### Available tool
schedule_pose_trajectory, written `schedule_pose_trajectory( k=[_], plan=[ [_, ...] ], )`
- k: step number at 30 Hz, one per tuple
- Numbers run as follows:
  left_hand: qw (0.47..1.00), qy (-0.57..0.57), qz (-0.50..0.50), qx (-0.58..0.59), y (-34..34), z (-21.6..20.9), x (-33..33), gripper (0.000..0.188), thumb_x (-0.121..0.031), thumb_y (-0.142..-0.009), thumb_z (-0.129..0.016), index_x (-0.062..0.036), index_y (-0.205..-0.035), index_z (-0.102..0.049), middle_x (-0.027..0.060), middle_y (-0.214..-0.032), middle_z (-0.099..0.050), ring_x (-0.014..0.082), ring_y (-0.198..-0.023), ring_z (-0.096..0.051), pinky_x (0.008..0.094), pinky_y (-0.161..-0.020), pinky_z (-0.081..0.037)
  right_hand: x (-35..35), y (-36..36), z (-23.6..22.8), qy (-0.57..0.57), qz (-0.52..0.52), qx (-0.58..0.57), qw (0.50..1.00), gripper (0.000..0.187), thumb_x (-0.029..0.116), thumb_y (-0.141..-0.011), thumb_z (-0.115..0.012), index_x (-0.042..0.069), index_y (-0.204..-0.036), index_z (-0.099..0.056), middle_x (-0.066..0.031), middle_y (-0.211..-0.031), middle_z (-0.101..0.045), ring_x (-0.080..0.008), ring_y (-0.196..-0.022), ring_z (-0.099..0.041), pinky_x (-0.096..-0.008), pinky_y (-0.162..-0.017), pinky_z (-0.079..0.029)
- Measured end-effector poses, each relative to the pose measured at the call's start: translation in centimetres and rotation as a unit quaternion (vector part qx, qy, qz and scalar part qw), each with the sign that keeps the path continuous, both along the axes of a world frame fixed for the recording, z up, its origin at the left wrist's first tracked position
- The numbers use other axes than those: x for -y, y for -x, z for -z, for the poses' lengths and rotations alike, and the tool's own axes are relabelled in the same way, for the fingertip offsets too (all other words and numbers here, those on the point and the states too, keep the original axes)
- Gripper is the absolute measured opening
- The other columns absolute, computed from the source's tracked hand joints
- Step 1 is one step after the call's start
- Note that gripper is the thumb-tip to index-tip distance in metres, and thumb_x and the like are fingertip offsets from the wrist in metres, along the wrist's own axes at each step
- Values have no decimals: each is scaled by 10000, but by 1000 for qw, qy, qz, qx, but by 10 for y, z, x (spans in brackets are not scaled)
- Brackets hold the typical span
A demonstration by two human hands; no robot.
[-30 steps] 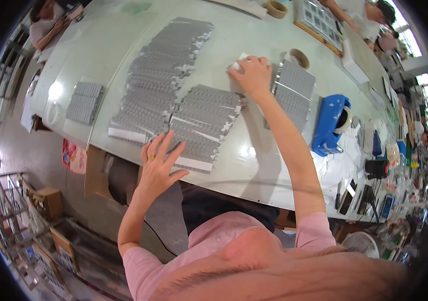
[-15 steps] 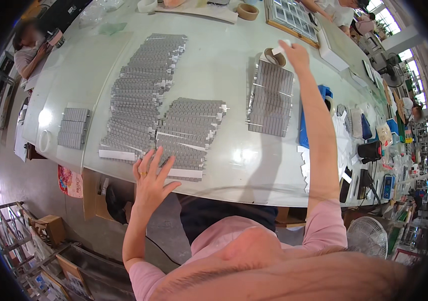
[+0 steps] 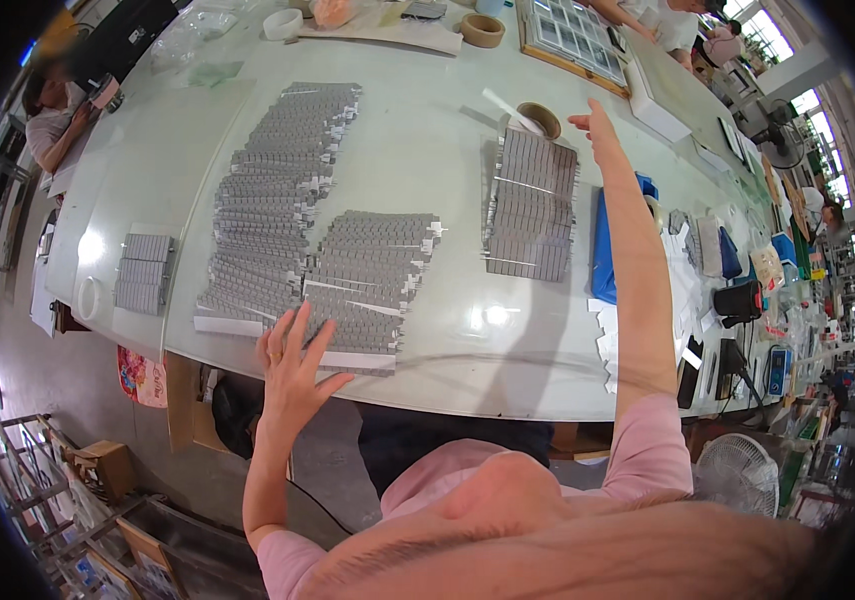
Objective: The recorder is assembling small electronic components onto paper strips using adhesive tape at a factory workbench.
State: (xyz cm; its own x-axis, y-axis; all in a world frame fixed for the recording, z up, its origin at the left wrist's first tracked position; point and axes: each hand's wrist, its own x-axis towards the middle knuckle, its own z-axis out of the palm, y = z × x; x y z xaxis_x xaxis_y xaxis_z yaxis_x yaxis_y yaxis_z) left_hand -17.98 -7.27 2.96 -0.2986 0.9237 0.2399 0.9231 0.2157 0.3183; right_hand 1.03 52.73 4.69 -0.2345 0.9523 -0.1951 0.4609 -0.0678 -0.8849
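Observation:
My left hand (image 3: 292, 372) has its fingers spread over the near edge of two overlapping rows of thin grey ribbed pieces, a long row (image 3: 272, 190) and a shorter row (image 3: 372, 260). My right hand (image 3: 597, 130) hovers at the far right, its fingers stretched out and holding nothing. Left of it, a white strip (image 3: 509, 110) slants beside a brown tape roll (image 3: 541, 120) at the far end of a grey ribbed stack (image 3: 532, 205). Whether the strip lies down or is falling I cannot tell.
A small grey stack (image 3: 144, 272) lies at the left, near a white ring (image 3: 90, 297). Another tape roll (image 3: 482, 30) and a compartment case (image 3: 577, 45) stand at the back. A blue tray (image 3: 603, 255) and white papers sit beneath my right forearm. Other people work at the table's far sides.
My right hand has let go of the white strip, which now lies apart from it beside the tape roll. My left hand keeps its place on the grey rows; the view has shifted slightly.

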Motion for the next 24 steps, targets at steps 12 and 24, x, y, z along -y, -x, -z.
schedule_pose_trajectory(
  k=[12, 24],
  plan=[
    [999, 15, -9, -31, 8, -3, 3, 749, -478, -698, -799, -148, -1342, -606, 106, -1553, -380, 305, -1403, -320, 519, -1108, -240, 130, 96, -19, -526, -274, 212, 777, 262, 341, -847, -712, 169, -1044, -732, -77, -1060, -698, -257, -1086, -589, -450, -937, -455],
    [999, 10, 12, -40, 6, 5, -4, 770, -487, -683, -807, -153, -1345, -600, 104, -1548, -381, 299, -1406, -316, 530, -1109, -229, 59, 151, -21, -378, -337, 481, 716, 188, 237, -743, -697, 214, -928, -719, -45, -998, -724, -264, -1028, -658, -475, -910, -461]
  ],
)
